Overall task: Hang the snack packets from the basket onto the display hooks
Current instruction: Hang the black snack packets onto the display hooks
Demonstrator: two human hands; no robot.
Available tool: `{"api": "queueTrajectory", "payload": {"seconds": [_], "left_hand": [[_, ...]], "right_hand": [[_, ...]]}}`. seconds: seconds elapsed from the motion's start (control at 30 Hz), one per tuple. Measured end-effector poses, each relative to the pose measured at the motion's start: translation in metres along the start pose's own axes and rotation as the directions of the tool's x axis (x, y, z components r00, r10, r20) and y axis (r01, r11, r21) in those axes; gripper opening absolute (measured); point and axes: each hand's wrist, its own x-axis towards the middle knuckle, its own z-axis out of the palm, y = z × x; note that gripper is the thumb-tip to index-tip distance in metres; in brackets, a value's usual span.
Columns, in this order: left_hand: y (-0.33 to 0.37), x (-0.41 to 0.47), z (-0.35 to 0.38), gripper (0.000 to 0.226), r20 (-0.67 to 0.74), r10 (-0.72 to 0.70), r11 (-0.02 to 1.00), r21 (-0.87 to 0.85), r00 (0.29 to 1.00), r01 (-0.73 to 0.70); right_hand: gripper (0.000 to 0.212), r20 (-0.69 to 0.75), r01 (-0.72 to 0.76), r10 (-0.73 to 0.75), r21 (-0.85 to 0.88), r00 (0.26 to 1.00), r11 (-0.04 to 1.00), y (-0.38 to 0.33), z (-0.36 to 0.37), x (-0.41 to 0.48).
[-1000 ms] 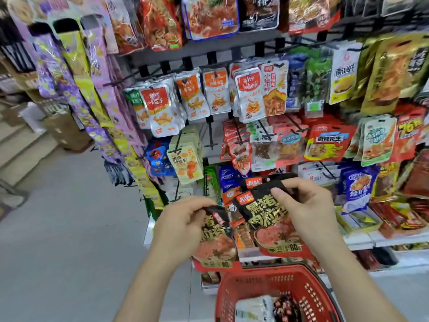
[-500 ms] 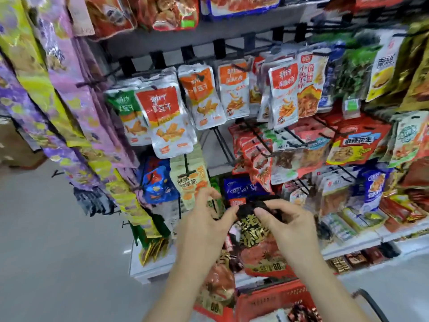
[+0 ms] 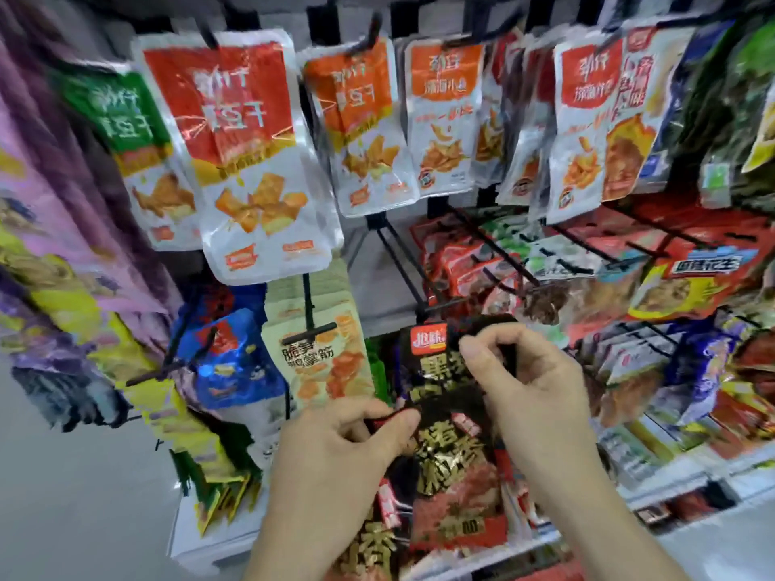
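Pinching the top edge of a black snack packet (image 3: 451,467) between thumb and forefinger, the right hand (image 3: 541,383) holds it just below the front end of a black display hook (image 3: 402,266). The packet's orange-red logo corner sits right under the hook's tip and close to it. Whether the hanging hole touches the hook cannot be told, since the fingers cover that part. From the grip the packet hangs straight down below the hook, with its gold lettering and red lower half facing the camera.

Lower and to the left of the hook, the left hand (image 3: 335,450) grips the top of a second black packet (image 3: 373,543) with curled fingers and thumb. This packet drops beneath the hand, partly behind the first one.

Left of the hook a cream packet (image 3: 318,362) hangs on its own peg. Above the hook hangs a row of white-and-orange packets (image 3: 444,119), blurred.
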Motion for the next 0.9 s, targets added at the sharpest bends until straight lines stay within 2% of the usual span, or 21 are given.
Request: {"api": "queueTrajectory", "payload": {"seconds": [0.1, 0.17, 0.27, 0.57, 0.7, 0.9], "left_hand": [[-0.003, -0.003, 0.006, 0.007, -0.047, 0.014, 1.0, -0.012, 0.999, -0.015], [-0.006, -0.003, 0.011, 0.02, -0.081, 0.052, 0.999, 0.01, 0.995, -0.051], [-0.01, -0.003, 0.018, 0.029, -0.082, 0.111, 0.993, 0.053, 0.99, -0.107], [-0.016, -0.002, 0.019, 0.025, -0.123, 0.206, 0.976, 0.089, 0.971, -0.196], [-0.015, 0.002, 0.02, 0.025, -0.149, 0.229, 0.972, 0.081, 0.962, -0.219], [-0.017, 0.01, 0.02, 0.018, -0.198, 0.274, 0.959, 0.128, 0.941, -0.253]], "right_hand": [[0.017, -0.008, 0.104, -0.104, -0.035, 0.995, 0.994, 0.013, 0.008, 0.008], [0.018, 0.003, 0.14, -0.14, -0.018, 0.99, 0.99, 0.02, 0.01, 0.01], [0.014, 0.006, 0.158, -0.158, -0.009, 0.987, 0.987, 0.028, 0.007, 0.013], [0.015, -0.046, 0.189, -0.188, 0.02, 0.981, 0.982, 0.022, 0.012, 0.021], [0.014, -0.072, 0.186, -0.19, -0.053, 0.979, 0.981, 0.021, 0.016, 0.028], [0.018, -0.018, 0.226, -0.231, -0.144, 0.973, 0.963, 0.023, 0.018, 0.032]]}}
